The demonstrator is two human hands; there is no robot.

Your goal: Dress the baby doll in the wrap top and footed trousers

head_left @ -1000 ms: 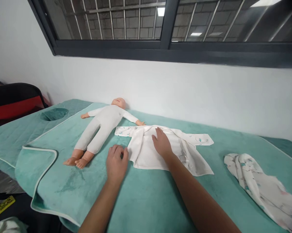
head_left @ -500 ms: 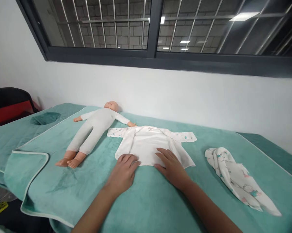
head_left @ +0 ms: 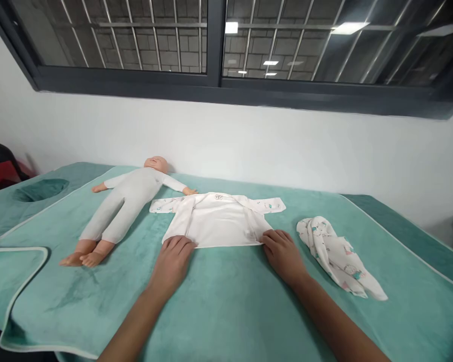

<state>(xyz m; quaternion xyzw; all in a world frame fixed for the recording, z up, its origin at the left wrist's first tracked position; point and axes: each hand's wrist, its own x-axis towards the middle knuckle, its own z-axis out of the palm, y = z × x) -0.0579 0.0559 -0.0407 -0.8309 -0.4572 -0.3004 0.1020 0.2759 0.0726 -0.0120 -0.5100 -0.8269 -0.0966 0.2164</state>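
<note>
A white baby shirt lies spread open, its printed sleeves stretched out to both sides. At the shirt's lower left corner, my left hand is closed on the hem with the fingers bent together. My right hand pinches the lower right corner in the same way, thumb hidden beneath the fingers. To the left of the shirt a baby doll in a white bodysuit is on its back, one hand near the left sleeve. A crumpled printed baby garment rests to the right, touched by neither hand.
A green plush blanket covers the bed, which has a round face hole at the left. Behind it rises a white wall with a dark-framed window. A black and red chair stands far left.
My right hand has moved outward from the shirt's middle to its lower right corner and closed there. My left hand has closed on the lower left corner. The view has shifted right.
</note>
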